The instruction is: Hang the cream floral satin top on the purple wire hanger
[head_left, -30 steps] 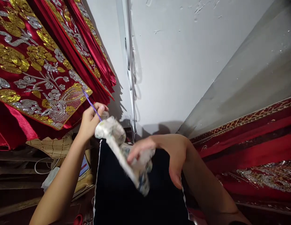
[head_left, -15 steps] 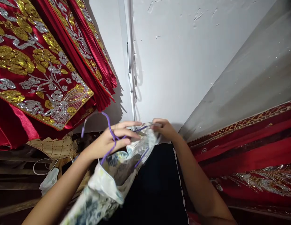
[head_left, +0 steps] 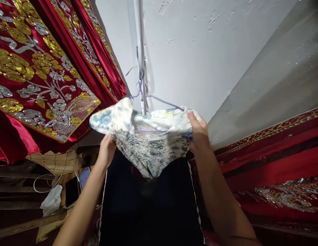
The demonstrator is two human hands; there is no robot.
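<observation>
Fingers, left hand [head_left: 106, 151]: pinched closed on the edge of a floral garment [head_left: 153, 155], near its left end; fingers, right hand [head_left: 199, 134]: closed on its right end, thumb on top, others mostly hidden; floral garment: spread between both hands, around a purple hanger [head_left: 164, 100]; hook: near the metal rail [head_left: 139, 37], contact unclear; handling, as judged: even, gentle tension each side, hanger centred, folds smoothed outward.

Clothing shop or costume store, apparently: before me, sequin-embroidered red garments [head_left: 47, 80], a metal wall rail [head_left: 140, 37], a purple clothes hanger [head_left: 164, 101].
</observation>
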